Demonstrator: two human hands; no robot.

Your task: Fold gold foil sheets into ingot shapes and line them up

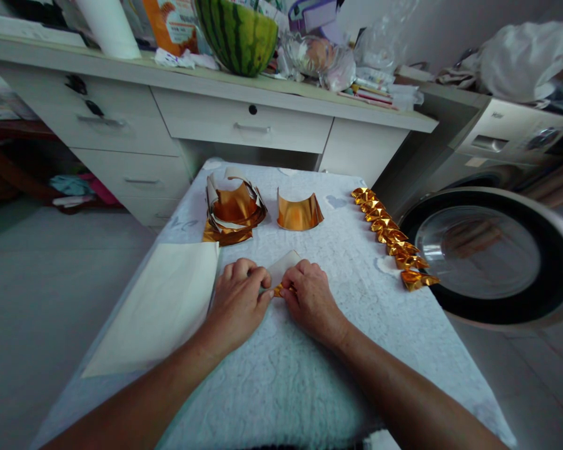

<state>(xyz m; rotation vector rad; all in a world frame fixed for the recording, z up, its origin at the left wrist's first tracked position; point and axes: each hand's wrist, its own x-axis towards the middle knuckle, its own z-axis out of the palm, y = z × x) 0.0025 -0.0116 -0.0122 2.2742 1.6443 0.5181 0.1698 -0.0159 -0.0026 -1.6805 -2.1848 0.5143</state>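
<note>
Between my two hands lies a sheet of gold foil paper [284,265], its pale side up and its near edge turned over to show gold. My left hand [244,290] pinches the left part of that edge with bent fingers. On the right part, my right hand [312,294] presses its fingers and thumb together. Beyond them a curved gold sheet [300,214] stands on the cloth. Left of it sits a curled stack of gold foil paper [234,206]. Down the right side runs a row of several folded gold foil pieces [387,231].
A large cream paper sheet [164,300] lies at the left on the cloth-covered table [281,375]. Behind stands a white desk [244,119] bearing a cut watermelon [239,34] and plastic bags. The open round door [485,250] of a washing machine borders the table's right side.
</note>
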